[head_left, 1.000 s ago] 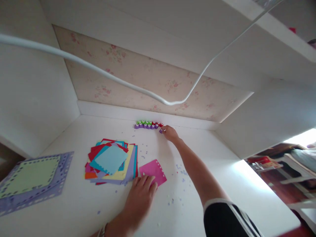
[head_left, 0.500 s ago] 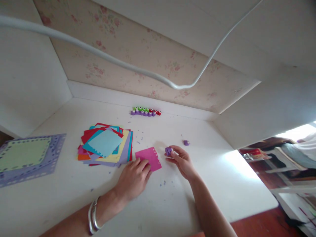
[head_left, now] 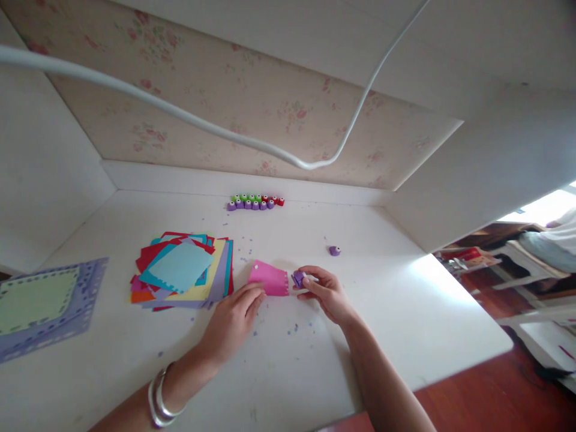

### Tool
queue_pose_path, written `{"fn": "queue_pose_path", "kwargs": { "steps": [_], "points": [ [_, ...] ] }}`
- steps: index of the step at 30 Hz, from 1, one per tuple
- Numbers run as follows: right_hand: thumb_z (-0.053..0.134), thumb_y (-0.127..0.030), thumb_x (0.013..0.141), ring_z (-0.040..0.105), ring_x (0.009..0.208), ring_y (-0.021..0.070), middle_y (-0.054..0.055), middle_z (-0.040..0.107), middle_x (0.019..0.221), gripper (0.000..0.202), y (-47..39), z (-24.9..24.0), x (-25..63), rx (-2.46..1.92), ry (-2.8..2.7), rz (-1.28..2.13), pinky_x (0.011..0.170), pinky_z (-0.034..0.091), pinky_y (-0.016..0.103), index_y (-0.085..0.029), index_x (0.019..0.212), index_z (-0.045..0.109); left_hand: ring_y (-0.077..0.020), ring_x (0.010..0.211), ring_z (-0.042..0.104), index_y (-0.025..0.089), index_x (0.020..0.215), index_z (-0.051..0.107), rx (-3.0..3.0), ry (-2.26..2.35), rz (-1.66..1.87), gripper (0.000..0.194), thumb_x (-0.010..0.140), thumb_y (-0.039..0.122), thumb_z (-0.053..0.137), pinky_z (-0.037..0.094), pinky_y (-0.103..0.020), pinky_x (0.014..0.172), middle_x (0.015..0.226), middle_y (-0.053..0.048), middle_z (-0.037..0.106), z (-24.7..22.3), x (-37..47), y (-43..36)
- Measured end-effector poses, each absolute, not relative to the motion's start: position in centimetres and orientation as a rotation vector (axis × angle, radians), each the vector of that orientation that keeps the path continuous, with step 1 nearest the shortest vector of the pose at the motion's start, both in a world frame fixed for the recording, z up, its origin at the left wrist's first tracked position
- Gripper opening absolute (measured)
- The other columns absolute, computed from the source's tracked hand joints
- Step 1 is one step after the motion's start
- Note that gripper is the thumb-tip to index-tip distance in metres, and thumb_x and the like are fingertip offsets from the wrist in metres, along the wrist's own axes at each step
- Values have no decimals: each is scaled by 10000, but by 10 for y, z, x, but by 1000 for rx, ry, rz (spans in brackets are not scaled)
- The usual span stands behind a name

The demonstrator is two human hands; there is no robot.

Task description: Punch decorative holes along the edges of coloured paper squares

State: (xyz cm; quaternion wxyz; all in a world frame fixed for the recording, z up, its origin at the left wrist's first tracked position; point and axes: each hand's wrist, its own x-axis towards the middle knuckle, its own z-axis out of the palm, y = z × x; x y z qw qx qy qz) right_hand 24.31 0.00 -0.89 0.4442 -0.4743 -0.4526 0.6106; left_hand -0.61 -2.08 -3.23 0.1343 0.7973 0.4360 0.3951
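A pink paper [head_left: 274, 281] with small notches along its right edge is pinched at its lower left by my left hand [head_left: 234, 318], and it looks slightly bent. Between the thumb and fingers of my right hand [head_left: 327, 294] is a small purple punch [head_left: 299, 278], close beside the paper's notched edge. Another purple punch [head_left: 335, 251] lies on the white table behind my right hand. Left of the pink paper, a loose stack of coloured papers [head_left: 180, 270] lies with a light blue sheet on top.
Green, red and purple punches [head_left: 255, 204] line up near the back wall. Purple and pale green sheets [head_left: 40, 300] with punched edges lie at far left. Tiny paper bits dot the table [head_left: 288, 378]. A white cable [head_left: 202, 123] crosses above.
My left hand has shifted to the paper's lower left edge, and the paper has turned and bent upward. The purple punch in my right hand is now nearer the notched edge. The view has shifted slightly.
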Motion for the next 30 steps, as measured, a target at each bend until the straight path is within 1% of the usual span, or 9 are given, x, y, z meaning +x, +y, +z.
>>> {"fn": "queue_pose_path", "kwargs": {
  "steps": [3, 6, 9, 10, 13, 16, 19, 25, 30],
  "points": [
    [748, -374, 781, 694, 837, 190, 37, 727, 963, 317, 0, -10, 243, -1191, -1165, 1454, 728, 575, 329, -250, 1068, 693, -163, 1036, 660, 206, 1050, 641, 2197, 1202, 1222, 162, 950, 181, 515, 526, -293, 947, 1118, -52, 691, -33, -6, -18],
    [737, -368, 796, 682, 857, 179, 42, 727, 980, 327, 1, -9, 241, -1172, -1232, 1426, 781, 560, 333, -239, 1092, 683, -194, 1120, 625, 227, 1046, 659, 2012, 1267, 1304, 165, 915, 201, 563, 557, -300, 914, 1216, -69, 633, -31, -5, -16],
    [719, -358, 815, 673, 848, 167, 43, 720, 981, 309, 1, -9, 237, -1138, -1289, 1417, 800, 548, 329, -236, 1096, 673, -244, 1197, 581, 218, 1269, 554, 1739, 1362, 1333, 418, 861, 266, 628, 596, -292, 826, 1419, -120, 473, -30, -6, -13],
    [722, -353, 812, 672, 850, 165, 43, 715, 997, 306, 1, -10, 236, -1127, -1301, 1407, 797, 548, 325, -240, 1093, 671, -243, 1156, 611, 206, 1324, 508, 1667, 1372, 1296, 491, 855, 284, 631, 599, -289, 806, 1417, -132, 480, -30, -6, -11],
    [747, -330, 786, 669, 913, 176, 54, 679, 1116, 291, 2, -12, 234, -1094, -1333, 1366, 806, 548, 321, -250, 1058, 679, -210, 927, 706, 182, 1254, 568, 1580, 1395, 1098, 401, 877, 316, 590, 588, -296, 795, 1148, -98, 685, -29, -7, -9],
    [749, -324, 781, 663, 988, 197, 71, 643, 1213, 275, 3, -14, 233, -1079, -1357, 1338, 856, 545, 343, -248, 1038, 687, -199, 844, 708, 192, 1012, 656, 1562, 1422, 1039, 224, 886, 358, 575, 574, -297, 783, 919, -46, 730, -27, -8, -9],
    [734, -332, 795, 656, 1022, 204, 79, 642, 1224, 271, 3, -15, 233, -1084, -1384, 1319, 891, 540, 359, -243, 1047, 689, -194, 810, 700, 186, 907, 613, 1449, 1395, 1125, 239, 872, 422, 597, 580, -296, 746, 873, -43, 707, -27, -7, -10],
    [721, -310, 812, 670, 954, 174, 63, 658, 1175, 242, 2, -20, 230, -1070, -1403, 1310, 836, 552, 324, -252, 1044, 685, -193, 785, 709, 174, 1085, 526, 1053, 1259, 1173, 380, 849, 454, 630, 616, -319, 686, 979, -72, 698, -23, -3, -7],
    [719, -297, 817, 663, 978, 176, 62, 662, 1156, 238, 1, -24, 225, -1037, -1418, 1315, 883, 539, 336, -243, 1045, 681, -199, 787, 713, 169, 1005, 574, 1054, 1249, 1142, 333, 853, 463, 617, 620, -310, 673, 921, -47, 700, -13, -3, -8]
  ]
}}
